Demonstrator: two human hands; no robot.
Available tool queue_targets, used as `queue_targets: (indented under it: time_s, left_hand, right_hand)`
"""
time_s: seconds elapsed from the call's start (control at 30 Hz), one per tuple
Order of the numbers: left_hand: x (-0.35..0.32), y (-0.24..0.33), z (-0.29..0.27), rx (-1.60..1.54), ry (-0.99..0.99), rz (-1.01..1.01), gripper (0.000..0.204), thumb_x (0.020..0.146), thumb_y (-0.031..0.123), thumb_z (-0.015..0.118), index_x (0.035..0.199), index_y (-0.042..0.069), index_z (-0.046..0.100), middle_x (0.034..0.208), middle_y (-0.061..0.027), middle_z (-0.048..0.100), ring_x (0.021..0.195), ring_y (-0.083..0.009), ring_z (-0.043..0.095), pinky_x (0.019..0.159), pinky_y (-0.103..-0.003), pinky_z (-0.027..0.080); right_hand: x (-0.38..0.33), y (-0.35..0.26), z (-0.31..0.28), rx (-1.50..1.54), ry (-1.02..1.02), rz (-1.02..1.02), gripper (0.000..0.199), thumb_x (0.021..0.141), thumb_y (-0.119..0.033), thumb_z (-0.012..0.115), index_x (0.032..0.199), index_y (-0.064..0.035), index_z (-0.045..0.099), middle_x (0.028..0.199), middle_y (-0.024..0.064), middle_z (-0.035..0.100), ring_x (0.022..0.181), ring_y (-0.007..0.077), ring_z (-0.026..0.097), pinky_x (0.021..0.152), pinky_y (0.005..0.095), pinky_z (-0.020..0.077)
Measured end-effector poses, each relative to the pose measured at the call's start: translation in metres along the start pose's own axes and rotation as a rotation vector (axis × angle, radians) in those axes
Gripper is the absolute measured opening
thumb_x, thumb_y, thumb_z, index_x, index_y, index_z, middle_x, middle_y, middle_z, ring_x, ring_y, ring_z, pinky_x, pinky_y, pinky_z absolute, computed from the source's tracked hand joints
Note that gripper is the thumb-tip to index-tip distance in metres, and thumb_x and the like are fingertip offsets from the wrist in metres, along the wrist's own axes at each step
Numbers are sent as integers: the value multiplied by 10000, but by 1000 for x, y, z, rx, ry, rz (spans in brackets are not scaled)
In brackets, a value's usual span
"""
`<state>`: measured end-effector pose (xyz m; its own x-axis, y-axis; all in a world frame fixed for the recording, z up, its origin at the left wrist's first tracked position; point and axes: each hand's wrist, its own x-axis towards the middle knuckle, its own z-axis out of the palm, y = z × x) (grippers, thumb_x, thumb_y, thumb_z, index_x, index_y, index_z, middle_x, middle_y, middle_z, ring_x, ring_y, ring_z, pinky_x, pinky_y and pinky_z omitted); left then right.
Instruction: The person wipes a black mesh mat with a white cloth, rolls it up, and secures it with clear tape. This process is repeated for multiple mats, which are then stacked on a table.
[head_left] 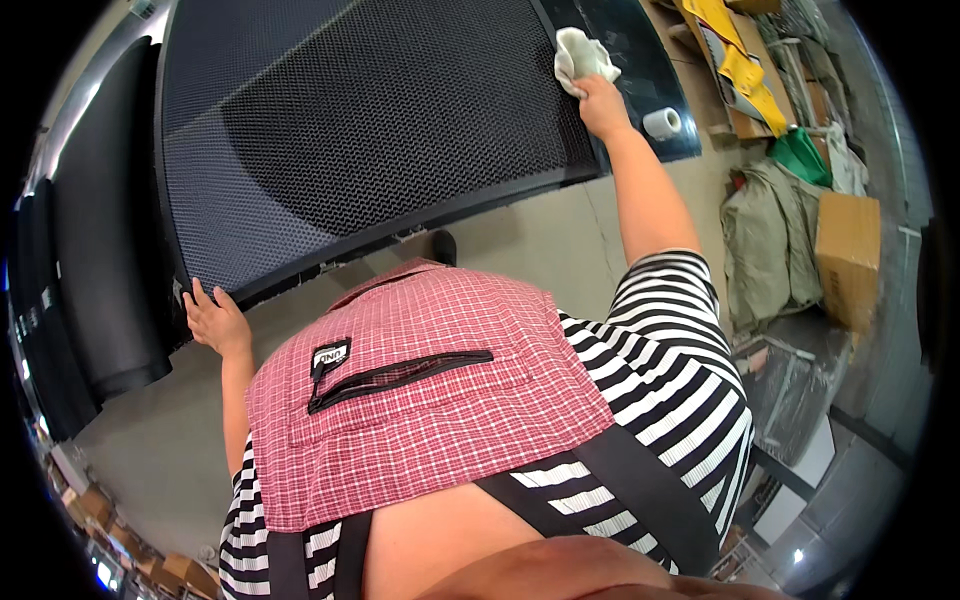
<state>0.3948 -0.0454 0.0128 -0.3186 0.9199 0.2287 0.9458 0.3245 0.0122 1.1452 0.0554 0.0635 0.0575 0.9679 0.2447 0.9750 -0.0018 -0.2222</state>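
A large black textured mat (400,110) with a raised dark border lies in front of me, with a shadow across its surface. My right hand (603,106) is closed on a crumpled white cloth (582,60) at the mat's far right edge. At the near left corner of the mat is my left hand (216,318), its fingers apart and nothing in them. Those fingertips are at the border; whether they press on it I cannot tell. A white roll (662,123) lies on the dark glossy surface (640,75) right of the mat.
Dark rolled sheets (110,220) stand along the left side. To the right are a cardboard box (848,258), a grey-green cover (768,235), a green bag (800,158) and yellow packaging (740,70). Concrete floor (540,235) shows between me and the mat.
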Motion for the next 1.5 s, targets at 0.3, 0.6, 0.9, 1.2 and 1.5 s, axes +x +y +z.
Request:
queue_targets:
  time_s: [0.3, 0.6, 0.9, 1.2, 1.5]
  left_hand:
    - [66, 20, 6, -317, -46, 276, 459, 961, 417, 683, 1371, 213, 661, 1349, -175, 569, 1264, -365, 540, 1093, -475, 412]
    - [83, 16, -5, -450, -205, 280, 412, 883, 374, 745, 1273, 242, 738, 1212, -163, 635, 1156, -338, 620, 1010, -439, 504]
    - [88, 37, -31, -1263, -475, -90, 407, 1078, 361, 488, 1357, 103, 637, 1150, -73, 710, 1017, -173, 631, 953, -329, 498]
    - [82, 113, -35, -954, 510, 162, 225, 1012, 167, 580, 1167, 39, 679, 1130, -133, 681, 968, -273, 626, 870, -396, 509]
    - [34, 180, -75, -1086, 322, 400, 94, 827, 37, 680, 911, 67, 707, 940, -99, 713, 884, -334, 653, 810, -413, 527]
  right_hand:
    - [-112, 8, -18, -104, 80, 449, 250, 833, -59, 642, 1047, -63, 771, 1071, 190, 700, 1045, 405, 661, 914, 491, 532]
    - [-121, -202, 75, 27, 212, 135, 244, 801, -71, 645, 1025, -16, 724, 996, 182, 643, 966, 387, 615, 883, 496, 501]
    - [-94, -428, 102, 484, -126, -671, 257, 800, -27, 668, 1051, -23, 718, 989, 135, 653, 934, 349, 635, 834, 436, 544]
    - [40, -487, 107, 285, -169, -1119, 166, 847, -80, 637, 990, -37, 707, 1099, 131, 626, 1078, 328, 608, 903, 417, 555]
    - [144, -478, 36, 244, 259, -1096, 246, 851, -44, 583, 1039, -87, 734, 1067, 117, 659, 1049, 330, 628, 865, 420, 558]
